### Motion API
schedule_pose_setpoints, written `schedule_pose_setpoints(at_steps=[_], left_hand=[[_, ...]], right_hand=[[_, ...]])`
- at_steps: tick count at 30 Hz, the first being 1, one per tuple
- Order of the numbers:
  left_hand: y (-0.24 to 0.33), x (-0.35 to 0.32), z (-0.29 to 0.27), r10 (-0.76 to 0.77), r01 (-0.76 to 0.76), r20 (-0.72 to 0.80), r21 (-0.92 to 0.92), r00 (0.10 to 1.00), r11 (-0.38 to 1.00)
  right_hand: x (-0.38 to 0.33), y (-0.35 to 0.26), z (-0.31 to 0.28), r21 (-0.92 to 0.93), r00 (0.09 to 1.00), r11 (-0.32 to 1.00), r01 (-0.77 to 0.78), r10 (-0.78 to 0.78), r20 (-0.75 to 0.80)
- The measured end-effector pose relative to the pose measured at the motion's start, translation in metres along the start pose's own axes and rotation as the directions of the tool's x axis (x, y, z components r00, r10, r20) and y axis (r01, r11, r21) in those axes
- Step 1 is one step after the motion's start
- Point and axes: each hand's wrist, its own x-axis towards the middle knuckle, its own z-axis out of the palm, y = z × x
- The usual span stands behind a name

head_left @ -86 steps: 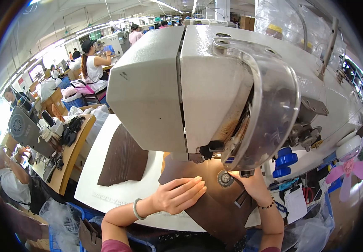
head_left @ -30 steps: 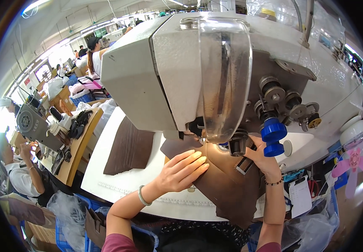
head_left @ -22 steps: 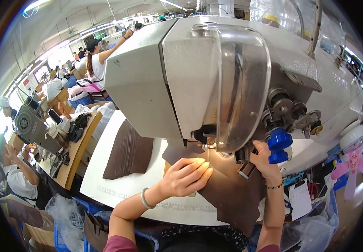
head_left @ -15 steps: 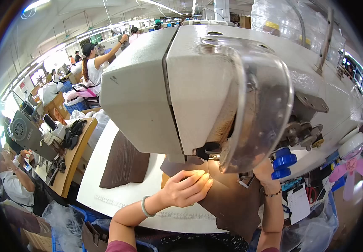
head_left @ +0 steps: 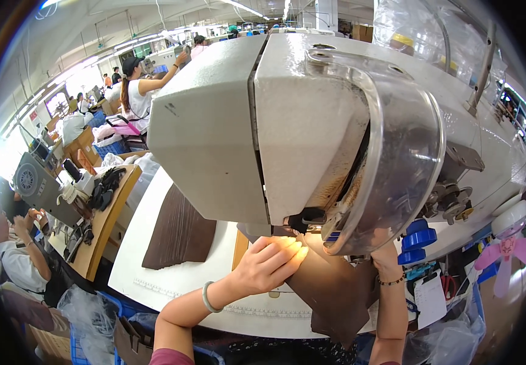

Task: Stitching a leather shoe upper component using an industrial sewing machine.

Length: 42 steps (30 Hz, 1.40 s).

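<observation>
Head view: brown panel, long axis diagonal, tip pointing lower right

Both hands in tight under a chunky grey-white industrial sewing machine.
Left hand rests on a dark brown leather-look sheet, fingertips lit up super bright — right hand is over at the sheet's right side, partly hidden behind the clear curved guard, so I can't tell its grip. Stack of brown panels sits left on the white tabletop — pink-bladed fan off right, past the blue knobs.
</observation>
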Motion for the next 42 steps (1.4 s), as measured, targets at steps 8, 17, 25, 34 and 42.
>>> schedule_pose_setpoints(at_steps=[8,17,25,34,42], left_hand=[[0.010,0.013,-0.016,-0.048,0.056,0.169,-0.044,0.984,0.997],[0.016,0.005,-0.020,-0.029,0.044,0.244,-0.056,0.969,0.997],[0.018,0.014,-0.025,0.008,-0.023,0.270,0.055,0.963,0.998],[0.019,0.006,-0.030,-0.023,0.044,0.303,-0.064,0.953,0.997],[0.015,0.009,-0.034,-0.003,0.023,0.253,-0.076,0.968,0.997]], right_hand=[[0.000,0.006,-0.002,-0.019,0.987,0.988,-0.155,0.154,-0.050],[-0.004,-0.001,0.016,-0.014,0.984,0.993,-0.116,0.113,-0.141],[-0.007,0.006,0.037,-0.068,0.906,0.998,0.010,-0.038,-0.421],[-0.008,-0.015,0.061,-0.057,0.919,0.998,-0.040,0.015,-0.395],[-0.016,-0.009,0.065,-0.051,0.914,0.997,-0.052,0.027,-0.405]])
